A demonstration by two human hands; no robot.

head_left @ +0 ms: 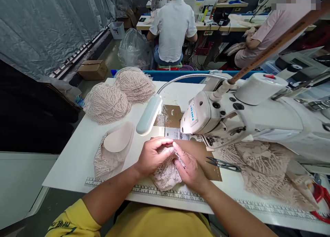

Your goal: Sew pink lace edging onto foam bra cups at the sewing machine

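Both my hands meet over a small beige lace piece (166, 177) near the table's front edge. My left hand (152, 156) curls its fingers over the top of the lace. My right hand (189, 168) pinches the same piece from the right side. The piece lies just in front of the white sewing machine head (206, 115). Small black thread snips (224, 165) rest on the table right of my right hand.
Two stacks of lace cups (118, 94) stand at the back left, a foam cup on lace (116, 144) nearer. A gooseneck lamp (149, 116) hangs over the table. Loose lace (268, 168) lies right. Red-handled scissors (321, 195) sit far right. Two people sit behind.
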